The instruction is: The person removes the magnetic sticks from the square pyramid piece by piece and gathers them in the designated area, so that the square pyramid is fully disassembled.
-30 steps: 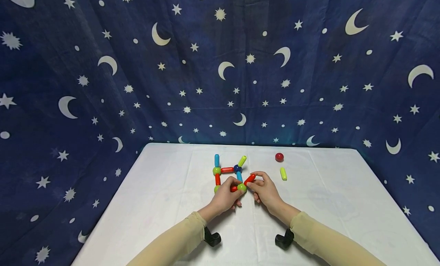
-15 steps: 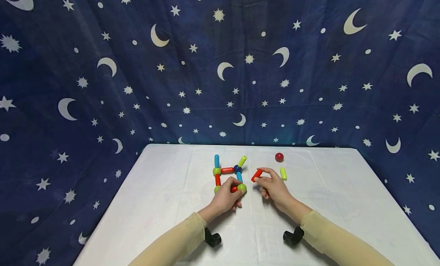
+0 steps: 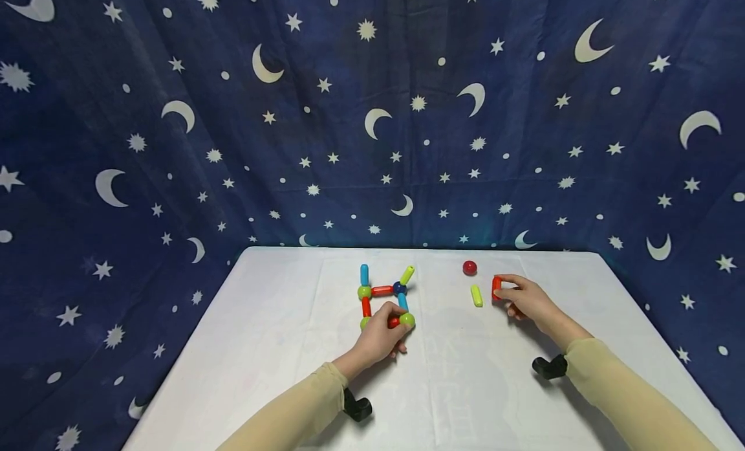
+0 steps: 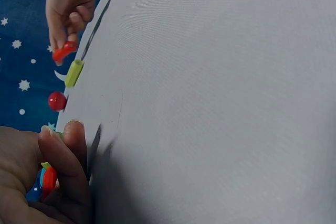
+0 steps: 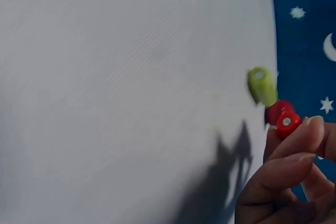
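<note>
Left hand [image 3: 378,336] pinches a green ball [image 3: 408,320] on the rod-and-ball frame [image 3: 382,290] while the right hand [image 3: 532,303] pinches a separate red rod [image 3: 496,287].

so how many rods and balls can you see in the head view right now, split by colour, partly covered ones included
Red rods: 4
Light-blue rods: 2
Yellow-green rods: 2
Green balls: 3
Navy ball: 1
Red ball: 1
Total in view: 13
</note>
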### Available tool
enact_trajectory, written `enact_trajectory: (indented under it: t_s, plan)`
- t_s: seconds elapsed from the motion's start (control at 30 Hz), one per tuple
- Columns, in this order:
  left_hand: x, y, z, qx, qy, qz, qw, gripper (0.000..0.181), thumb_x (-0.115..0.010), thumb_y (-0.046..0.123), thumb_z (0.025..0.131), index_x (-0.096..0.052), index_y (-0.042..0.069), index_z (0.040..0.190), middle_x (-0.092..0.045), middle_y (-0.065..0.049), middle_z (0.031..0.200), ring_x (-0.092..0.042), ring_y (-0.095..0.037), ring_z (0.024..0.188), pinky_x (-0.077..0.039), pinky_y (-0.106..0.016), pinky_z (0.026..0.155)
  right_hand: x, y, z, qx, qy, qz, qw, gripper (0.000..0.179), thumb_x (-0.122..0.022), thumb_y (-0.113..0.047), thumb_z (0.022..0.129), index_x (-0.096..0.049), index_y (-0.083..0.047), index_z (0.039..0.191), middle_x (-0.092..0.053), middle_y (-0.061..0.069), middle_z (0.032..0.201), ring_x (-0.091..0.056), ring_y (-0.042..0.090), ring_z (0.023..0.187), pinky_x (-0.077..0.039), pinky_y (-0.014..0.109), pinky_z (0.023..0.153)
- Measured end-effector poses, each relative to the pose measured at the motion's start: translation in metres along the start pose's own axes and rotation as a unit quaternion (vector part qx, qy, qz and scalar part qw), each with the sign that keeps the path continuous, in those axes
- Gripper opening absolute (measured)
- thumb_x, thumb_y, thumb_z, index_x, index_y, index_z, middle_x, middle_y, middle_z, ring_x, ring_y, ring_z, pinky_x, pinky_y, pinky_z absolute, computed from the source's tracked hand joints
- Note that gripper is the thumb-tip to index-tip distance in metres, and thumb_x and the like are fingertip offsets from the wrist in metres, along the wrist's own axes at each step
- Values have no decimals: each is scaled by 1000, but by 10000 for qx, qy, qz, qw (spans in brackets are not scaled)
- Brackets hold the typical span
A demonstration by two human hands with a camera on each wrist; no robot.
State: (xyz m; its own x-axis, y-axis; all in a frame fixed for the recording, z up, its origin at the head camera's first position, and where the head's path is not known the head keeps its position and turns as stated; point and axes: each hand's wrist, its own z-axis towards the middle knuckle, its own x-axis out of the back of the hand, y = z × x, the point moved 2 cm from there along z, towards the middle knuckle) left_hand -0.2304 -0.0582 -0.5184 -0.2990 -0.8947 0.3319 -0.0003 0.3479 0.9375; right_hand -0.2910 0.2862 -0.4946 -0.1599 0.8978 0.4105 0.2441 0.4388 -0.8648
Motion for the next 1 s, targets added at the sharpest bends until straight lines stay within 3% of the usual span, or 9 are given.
enact_trajectory:
  t_s: [0.17, 0.37, 0.67, 1.0]
  plan:
    - [0, -1, -1, 11, 22, -27, 10000, 29, -67, 16, 101, -55, 11, 128, -60, -4, 95, -64, -15, 54, -51, -28, 47, -1, 9, 9, -115, 34, -535, 9985, 62, -65, -25, 100, -40, -6, 153, -60, 21, 115, -58, 19, 60, -48, 32, 55]
    - [-1, -1, -1, -6, -3, -64, 10000, 29, -67, 16, 101, -55, 11, 127, -60, -4, 96, -64, -15, 55, -52, -28, 48, -3, 10, 13, -80, 57, -767, 9970, 59, -67, -28, 99, -43, -5, 148, -60, 20, 113, -57, 20, 61, -46, 32, 53]
    - [0, 0, 0, 125, -17, -29, 9999, 30, -68, 18, 101, -55, 13, 127, -60, -5, 96, -64, -17, 56, -51, -27, 49, -3, 8, 9, 369, -233, -971, 9943, 63, -71, -30, 98, -47, -2, 148, -61, 15, 105, -57, 21, 65, -44, 30, 52]
    - [0, 0, 0, 114, -31, -5, 9999, 30, -68, 18, 101, -55, 13, 128, -59, -5, 94, -64, -18, 56, -51, -27, 48, -6, 10, 9, 478, -66, -1295, 9904, 63, -72, -31, 98, -48, -1, 148, -57, 12, 97, -53, 21, 65, -42, 28, 51]
